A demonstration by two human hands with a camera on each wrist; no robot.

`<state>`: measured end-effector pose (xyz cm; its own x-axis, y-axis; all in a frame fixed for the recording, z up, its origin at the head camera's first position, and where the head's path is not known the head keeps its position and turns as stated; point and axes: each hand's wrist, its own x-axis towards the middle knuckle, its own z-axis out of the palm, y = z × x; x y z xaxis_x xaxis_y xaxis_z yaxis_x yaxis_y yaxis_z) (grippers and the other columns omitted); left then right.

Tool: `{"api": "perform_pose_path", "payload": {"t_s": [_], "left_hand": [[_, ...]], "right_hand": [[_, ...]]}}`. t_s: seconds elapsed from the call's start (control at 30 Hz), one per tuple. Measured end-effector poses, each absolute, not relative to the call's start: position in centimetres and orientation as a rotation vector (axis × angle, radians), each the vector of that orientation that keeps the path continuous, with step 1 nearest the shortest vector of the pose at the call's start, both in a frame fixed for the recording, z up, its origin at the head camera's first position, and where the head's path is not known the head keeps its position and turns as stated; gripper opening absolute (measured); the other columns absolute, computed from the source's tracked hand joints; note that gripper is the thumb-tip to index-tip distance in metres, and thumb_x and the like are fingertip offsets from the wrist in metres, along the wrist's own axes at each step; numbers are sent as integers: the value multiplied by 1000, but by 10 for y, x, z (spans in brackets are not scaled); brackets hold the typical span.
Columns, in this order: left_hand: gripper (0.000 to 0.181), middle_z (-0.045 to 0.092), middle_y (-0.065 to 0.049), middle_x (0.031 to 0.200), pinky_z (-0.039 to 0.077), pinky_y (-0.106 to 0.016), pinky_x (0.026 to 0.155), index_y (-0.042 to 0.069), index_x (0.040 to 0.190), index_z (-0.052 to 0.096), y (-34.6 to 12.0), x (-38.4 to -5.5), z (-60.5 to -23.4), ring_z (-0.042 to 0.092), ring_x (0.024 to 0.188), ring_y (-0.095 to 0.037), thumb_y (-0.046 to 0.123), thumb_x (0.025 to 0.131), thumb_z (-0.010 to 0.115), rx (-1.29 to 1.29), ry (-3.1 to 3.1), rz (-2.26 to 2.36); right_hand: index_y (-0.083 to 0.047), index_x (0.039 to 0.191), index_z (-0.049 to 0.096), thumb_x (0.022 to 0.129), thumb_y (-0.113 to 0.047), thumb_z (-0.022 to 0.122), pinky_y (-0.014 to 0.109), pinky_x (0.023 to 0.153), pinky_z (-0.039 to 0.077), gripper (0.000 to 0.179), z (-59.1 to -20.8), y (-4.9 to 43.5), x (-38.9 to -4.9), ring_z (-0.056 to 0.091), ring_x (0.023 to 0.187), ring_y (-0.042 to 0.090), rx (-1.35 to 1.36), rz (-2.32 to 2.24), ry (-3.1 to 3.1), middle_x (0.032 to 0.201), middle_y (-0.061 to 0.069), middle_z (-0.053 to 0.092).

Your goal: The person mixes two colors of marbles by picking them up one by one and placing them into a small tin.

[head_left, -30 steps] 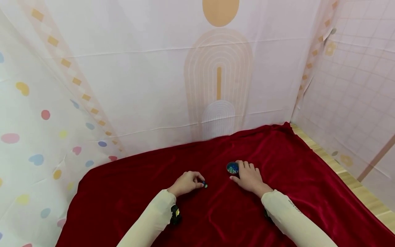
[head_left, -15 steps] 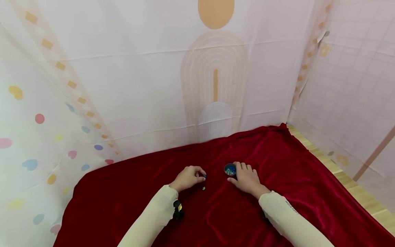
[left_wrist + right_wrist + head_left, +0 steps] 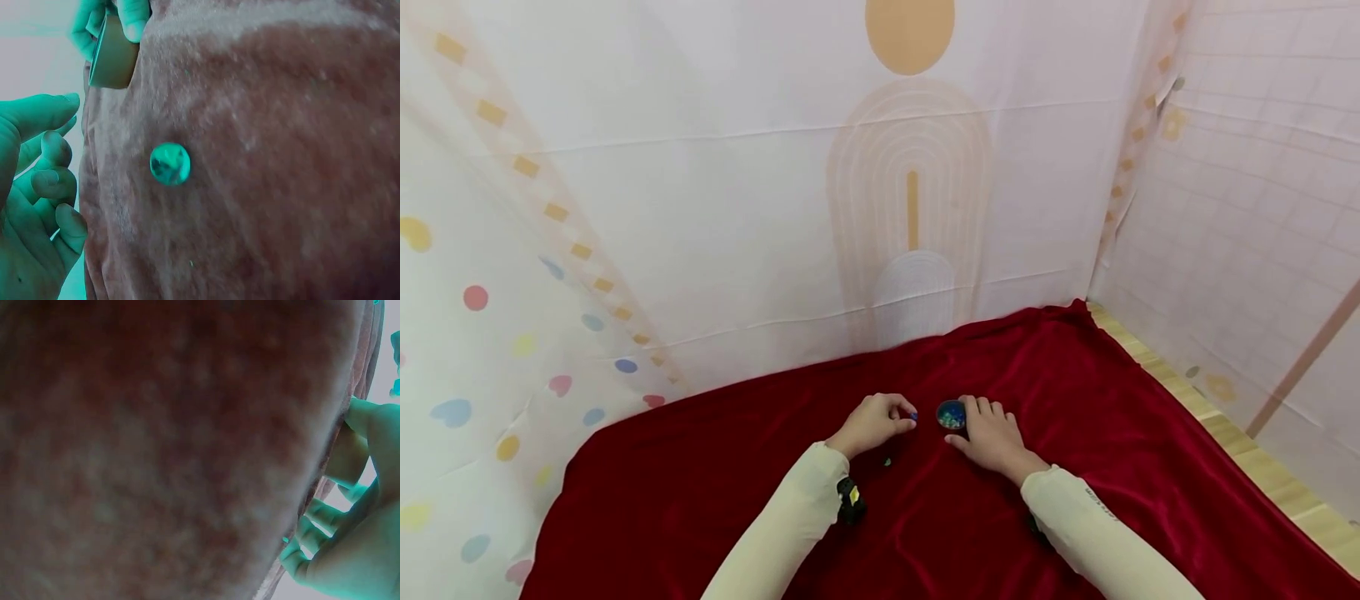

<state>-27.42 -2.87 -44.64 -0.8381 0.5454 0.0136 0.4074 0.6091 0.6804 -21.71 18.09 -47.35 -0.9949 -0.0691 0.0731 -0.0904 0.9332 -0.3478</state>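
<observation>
A small blue marble (image 3: 913, 416) is pinched at the thumb and fingertips of my left hand (image 3: 872, 427), raised over the red cloth. Just right of it, my right hand (image 3: 996, 437) grips a small round bowl (image 3: 115, 56), thumb and fingers on either side of its wall. Blue and greenish pieces (image 3: 951, 419) lie inside the bowl. On the cloth below my left hand rests a clear, greenish glass marble (image 3: 170, 164), round and shiny in the left wrist view. In the right wrist view the bowl shows partly behind the right hand.
A wrinkled red velvet cloth (image 3: 760, 492) covers the table. Behind it hangs a white patterned curtain (image 3: 737, 250), with another grid-patterned sheet (image 3: 1262, 208) on the right. A light wooden strip (image 3: 1210, 408) runs along the cloth's right edge.
My left hand has lifted the blue marble and moved it up and right toward the bowl. The greenish marble stays behind on the cloth. The right hand keeps hold of the bowl.
</observation>
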Motion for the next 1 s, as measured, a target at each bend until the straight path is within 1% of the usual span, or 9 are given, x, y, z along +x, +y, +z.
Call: {"api": "perform_pose_path", "payload": {"t_s": [0.3,0.77,1.0], "left_hand": [[15,58,0,67,43,-23,55,11,102,72,-15,-278,-440,49,58,-10,18,89,68,827,2636,1070],[18,56,0,66,39,-21,51,11,104,71,-2,-275,-443,46,55,-10,20,90,67,819,2600,1057],[19,55,1,64,36,-21,50,11,106,71,7,-275,-440,44,54,-10,20,90,67,830,2598,1069]], "right_hand": [[-5,137,42,89,-43,66,52,91,42,65,-471,184,-222,48,115,37,118,514,-3026,125,17,53],[-5,136,43,89,-43,67,51,89,43,65,-474,180,-219,49,111,35,126,505,-3035,122,16,54],[-5,135,43,89,-42,67,51,86,43,64,-473,181,-217,50,109,35,127,502,-3036,121,16,55]]}}
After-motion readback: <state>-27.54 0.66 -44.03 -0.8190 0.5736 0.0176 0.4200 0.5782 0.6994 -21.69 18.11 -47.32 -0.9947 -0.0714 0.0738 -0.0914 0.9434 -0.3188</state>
